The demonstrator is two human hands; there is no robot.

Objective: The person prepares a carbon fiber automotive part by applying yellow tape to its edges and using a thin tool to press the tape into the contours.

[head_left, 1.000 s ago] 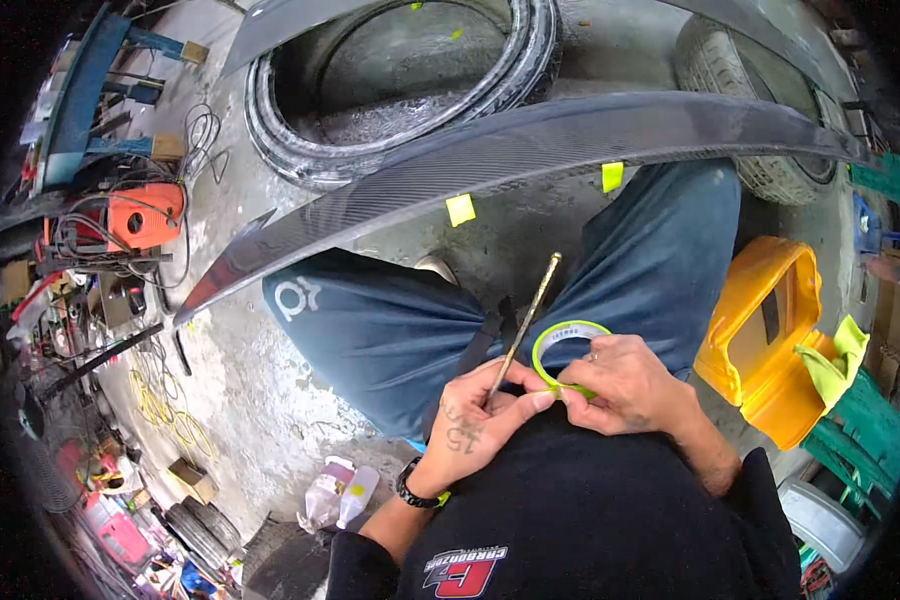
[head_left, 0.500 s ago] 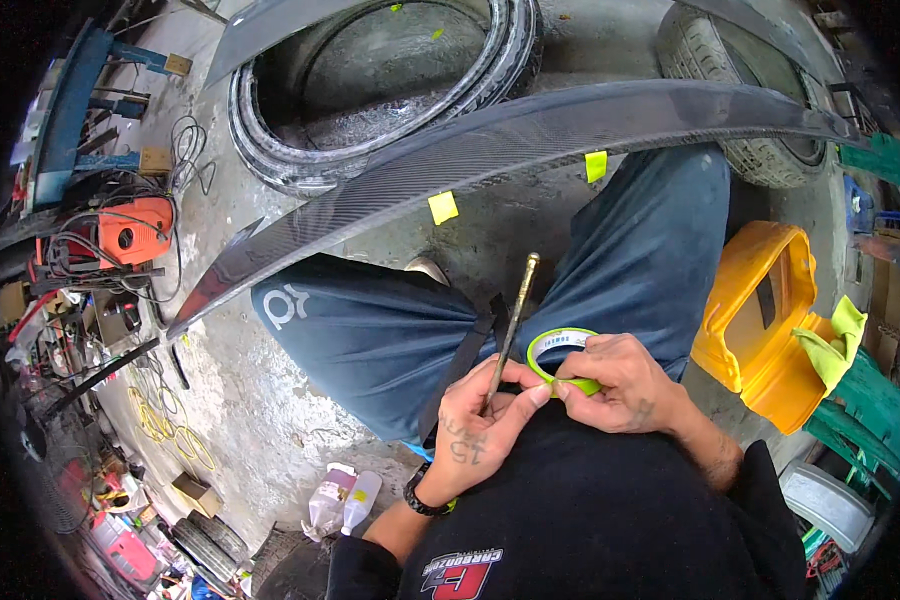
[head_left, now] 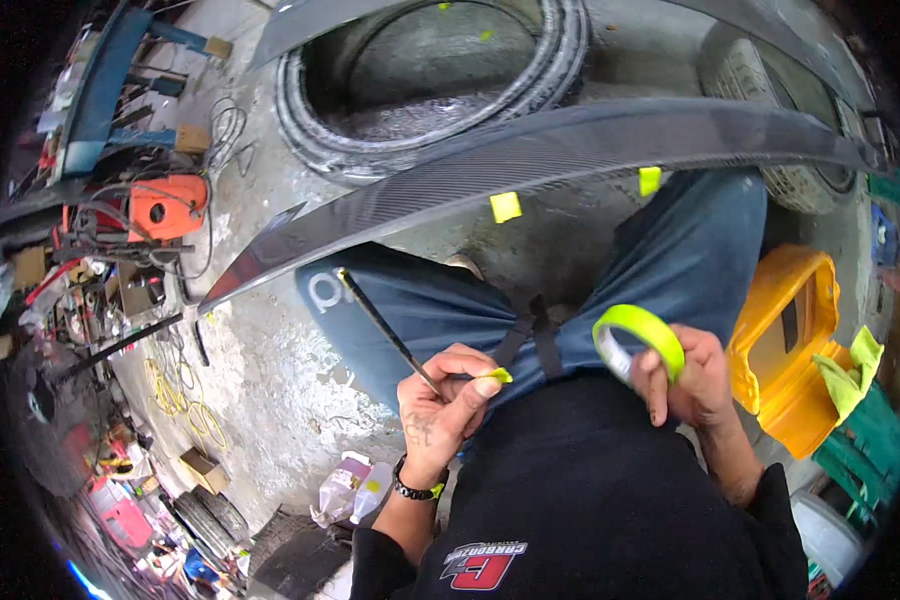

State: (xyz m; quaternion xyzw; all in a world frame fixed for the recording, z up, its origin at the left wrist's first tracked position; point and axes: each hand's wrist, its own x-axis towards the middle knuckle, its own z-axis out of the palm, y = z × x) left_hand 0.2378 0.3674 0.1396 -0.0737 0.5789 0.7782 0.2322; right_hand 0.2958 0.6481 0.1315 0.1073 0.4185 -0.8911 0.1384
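My left hand (head_left: 440, 410) is closed around a thin dark metal rod (head_left: 378, 320) with a brassy tip, which slants up to the left. Between its thumb and fingers it also pinches a small torn piece of yellow-green tape (head_left: 498, 376). My right hand (head_left: 705, 380) grips a roll of yellow-green tape (head_left: 660, 332), held apart from the left hand. Across my knees lies a long, curved carbon-fibre panel (head_left: 560, 145). Two tape pieces, one nearer the middle (head_left: 507, 207) and another to the right (head_left: 650, 181), stick to its near edge.
Beyond the panel, a large ring-shaped mould (head_left: 305, 130) lies on the floor, with a tyre (head_left: 760, 140) at the far right. An open yellow case (head_left: 770, 395) stands by my right leg. At left are an orange machine (head_left: 170, 210), cables and clutter; bottles (head_left: 342, 488) stand lower left.
My hands have moved apart: a piece of tape has come off the roll into my left hand, and the roll has gone right. The rod now tilts left.
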